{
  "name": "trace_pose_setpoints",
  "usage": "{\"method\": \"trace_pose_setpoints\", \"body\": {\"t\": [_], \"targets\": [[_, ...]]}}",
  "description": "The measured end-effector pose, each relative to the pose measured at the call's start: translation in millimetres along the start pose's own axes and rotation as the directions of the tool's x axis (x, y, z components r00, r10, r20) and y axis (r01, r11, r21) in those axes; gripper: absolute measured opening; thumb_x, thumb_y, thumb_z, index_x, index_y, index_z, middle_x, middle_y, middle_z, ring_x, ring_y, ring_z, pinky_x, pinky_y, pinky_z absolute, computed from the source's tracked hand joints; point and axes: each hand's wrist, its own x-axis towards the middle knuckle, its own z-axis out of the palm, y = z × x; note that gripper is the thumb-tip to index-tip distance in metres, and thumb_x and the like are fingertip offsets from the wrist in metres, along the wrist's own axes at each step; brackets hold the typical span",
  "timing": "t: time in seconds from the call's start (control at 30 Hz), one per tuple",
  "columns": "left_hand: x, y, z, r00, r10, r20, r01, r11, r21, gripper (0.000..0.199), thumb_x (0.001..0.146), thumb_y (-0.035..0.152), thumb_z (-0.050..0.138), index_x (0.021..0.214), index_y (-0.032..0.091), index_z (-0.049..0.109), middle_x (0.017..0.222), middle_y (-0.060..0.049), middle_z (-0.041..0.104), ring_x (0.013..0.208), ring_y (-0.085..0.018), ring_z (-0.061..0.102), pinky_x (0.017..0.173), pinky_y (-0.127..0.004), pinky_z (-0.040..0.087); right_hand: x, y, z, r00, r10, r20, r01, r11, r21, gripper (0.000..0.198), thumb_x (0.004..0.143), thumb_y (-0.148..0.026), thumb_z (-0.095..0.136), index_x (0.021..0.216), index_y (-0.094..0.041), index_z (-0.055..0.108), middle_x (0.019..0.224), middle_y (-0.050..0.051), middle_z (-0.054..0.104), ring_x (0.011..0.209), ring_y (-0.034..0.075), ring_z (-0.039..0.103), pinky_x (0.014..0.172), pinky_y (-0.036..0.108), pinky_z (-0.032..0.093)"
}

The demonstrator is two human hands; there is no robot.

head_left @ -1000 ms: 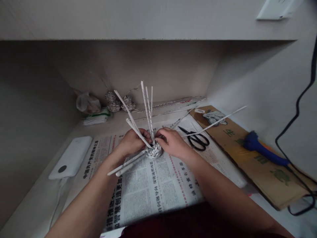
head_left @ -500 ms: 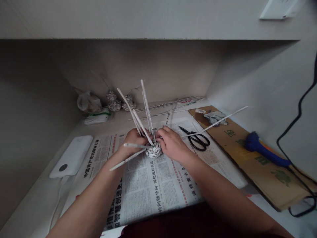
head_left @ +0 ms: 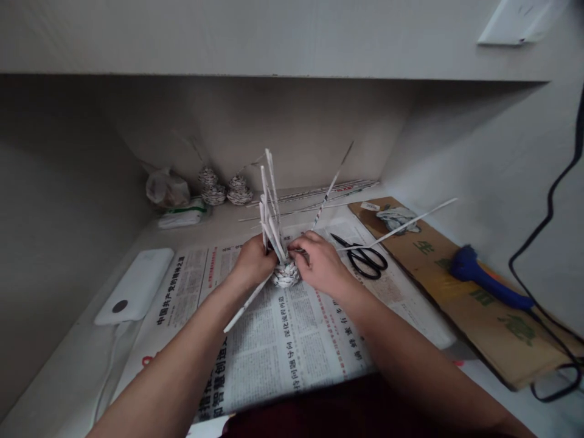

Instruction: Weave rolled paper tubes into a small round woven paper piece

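A small round piece woven from rolled newspaper sits over the newspaper sheet between my hands. Several rolled paper sticks rise from its top; one more points down toward me at the lower left. My left hand is closed around the piece's left side and the stick bases, its fingertips partly hidden. On the other side, my right hand pinches at the rim with bent fingers. Past it, a long paper stick runs off to the right, and a patterned one slants up behind.
Black-handled scissors lie right of my hands. Farther right, a cardboard sheet carries a blue glue gun with a black cord. A white power bank is at left. Two woven gourd shapes stand at the back beside loose paper sticks.
The sticks on the left have been gathered upright; one that pointed left now stands with the others. The patterned stick behind my right hand has swung up. Both hands remain at the woven piece.
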Motion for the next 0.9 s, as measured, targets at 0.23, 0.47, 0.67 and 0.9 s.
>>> {"method": "trace_pose_setpoints", "body": {"t": [0.23, 0.47, 0.67, 0.9], "targets": [[3.3, -7.0, 0.0, 0.995, 0.03, 0.096, -0.015, 0.989, -0.15, 0.008, 0.069, 0.023, 0.065, 0.075, 0.018, 0.064, 0.072, -0.001, 0.068, 0.067, -0.016, 0.061, 0.064, -0.025, 0.047, 1.1, -3.0, 3.4, 0.988, 0.147, -0.043, -0.144, 0.987, 0.073, 0.004, 0.08, -0.016, 0.068, 0.081, -0.019, 0.067, 0.086, 0.003, 0.062, 0.083, 0.019, 0.061, 0.077, 0.03, 0.046], [-0.6, 3.4, -10.8, 0.98, -0.015, 0.199, 0.077, 0.949, -0.307, 0.019, 0.064, 0.025, 0.067, 0.081, 0.016, 0.069, 0.076, -0.003, 0.071, 0.07, -0.016, 0.063, 0.066, -0.025, 0.048, 2.9, -0.7, 0.6, 0.982, 0.191, 0.001, -0.185, 0.954, 0.235, 0.008, 0.077, -0.017, 0.072, 0.076, -0.019, 0.064, 0.081, 0.0, 0.061, 0.078, 0.016, 0.058, 0.074, 0.028, 0.045], [-5.7, 15.2, -20.4, 0.944, -0.023, 0.329, 0.121, 0.952, -0.28, 0.018, 0.06, 0.031, 0.071, 0.063, 0.015, 0.064, 0.061, 0.002, 0.06, 0.058, -0.012, 0.049, 0.056, -0.023, 0.04, 1.4, -4.0, -1.1, 0.997, 0.056, -0.047, -0.044, 0.974, 0.221, 0.01, 0.078, -0.012, 0.066, 0.075, -0.02, 0.06, 0.084, 0.001, 0.06, 0.083, 0.017, 0.059, 0.077, 0.029, 0.045], [-7.9, 23.7, -15.2, 0.943, -0.17, 0.285, 0.266, 0.901, -0.344, 0.013, 0.058, 0.026, 0.07, 0.06, 0.015, 0.062, 0.058, 0.002, 0.056, 0.057, -0.012, 0.048, 0.054, -0.024, 0.04, 0.6, -1.3, 0.9, 0.981, -0.13, -0.143, 0.146, 0.984, 0.105, 0.01, 0.085, -0.012, 0.054, 0.084, -0.021, 0.059, 0.092, 0.006, 0.059, 0.095, 0.022, 0.057, 0.084, 0.033, 0.045]]}}
